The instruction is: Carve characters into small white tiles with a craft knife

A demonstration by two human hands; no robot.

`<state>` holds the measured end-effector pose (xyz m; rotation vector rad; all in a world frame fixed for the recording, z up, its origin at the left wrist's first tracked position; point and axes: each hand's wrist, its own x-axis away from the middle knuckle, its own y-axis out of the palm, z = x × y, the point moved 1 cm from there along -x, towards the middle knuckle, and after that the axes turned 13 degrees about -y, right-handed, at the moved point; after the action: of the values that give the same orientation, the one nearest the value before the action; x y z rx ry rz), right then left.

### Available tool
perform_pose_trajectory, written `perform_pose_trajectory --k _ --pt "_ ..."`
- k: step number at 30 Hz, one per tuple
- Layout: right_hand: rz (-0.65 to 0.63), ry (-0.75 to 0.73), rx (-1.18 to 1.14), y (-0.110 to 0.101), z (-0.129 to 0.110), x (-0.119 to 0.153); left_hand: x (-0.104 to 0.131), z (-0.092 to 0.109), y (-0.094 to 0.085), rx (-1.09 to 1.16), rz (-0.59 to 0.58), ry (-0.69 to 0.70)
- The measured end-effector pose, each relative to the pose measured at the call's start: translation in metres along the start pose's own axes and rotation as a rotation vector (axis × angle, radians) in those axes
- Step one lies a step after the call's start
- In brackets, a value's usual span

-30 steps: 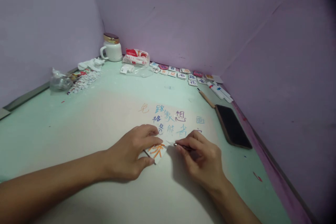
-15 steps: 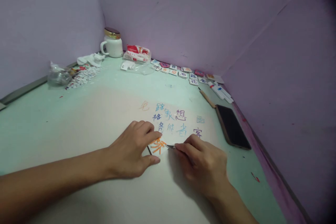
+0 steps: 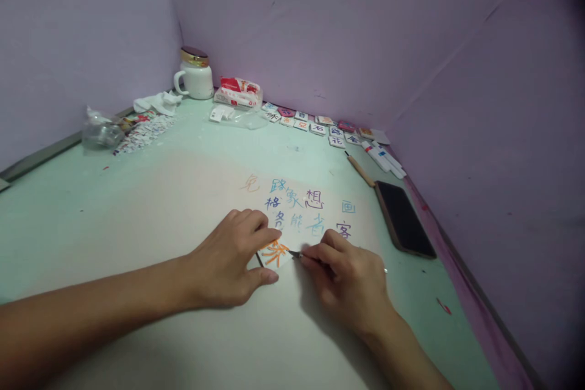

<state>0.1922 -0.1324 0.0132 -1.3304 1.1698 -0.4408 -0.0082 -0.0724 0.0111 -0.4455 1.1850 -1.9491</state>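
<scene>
A small white tile (image 3: 275,255) with an orange written character lies on the pale work surface. My left hand (image 3: 234,259) grips it at its left side, forefinger on the upper edge and thumb by the lower edge. In my right hand (image 3: 350,277) is a thin knife-like tool (image 3: 295,254), pinched in the fingers, its dark pointed tip at the tile's right edge. Most of the tool's handle is hidden by the hand. Just beyond the tile, coloured characters (image 3: 314,199) are written on the surface.
A black phone (image 3: 406,219) lies at the right, with a wooden-handled tool (image 3: 361,169) and white pens (image 3: 384,160) behind it. Lettered tiles (image 3: 317,128) line the back. A lidded white mug (image 3: 197,79), red-white packet (image 3: 239,94) and paper scraps (image 3: 145,134) are farther left.
My right hand has shifted very slightly left and up, with the tool tip still by the tile. My left hand and the tile look almost unmoved.
</scene>
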Motion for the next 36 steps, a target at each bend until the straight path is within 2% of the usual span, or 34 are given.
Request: perform_pose_trajectory --k 7,11,14,18,22,36 --pt "-0.092 0.127 -0.320 0.000 0.012 -0.002 0.001 -0.001 0.000 0.001 -0.012 -0.001" --pt "-0.039 0.152 -0.407 -0.002 0.015 0.000 0.001 0.000 -0.001 0.000 -0.005 0.005" --pt "0.022 0.119 -0.319 -0.002 0.013 0.002 0.001 0.000 0.000 0.001 0.007 0.009" --pt "0.044 0.013 -0.151 -0.001 0.007 0.002 0.002 -0.002 0.002 0.009 0.022 0.011" --pt "0.059 -0.024 -0.019 -0.001 0.003 0.001 0.002 -0.003 0.004 0.022 0.031 0.014" --pt "0.069 -0.030 0.126 -0.001 -0.005 0.002 0.002 -0.002 0.002 0.027 0.010 0.018"
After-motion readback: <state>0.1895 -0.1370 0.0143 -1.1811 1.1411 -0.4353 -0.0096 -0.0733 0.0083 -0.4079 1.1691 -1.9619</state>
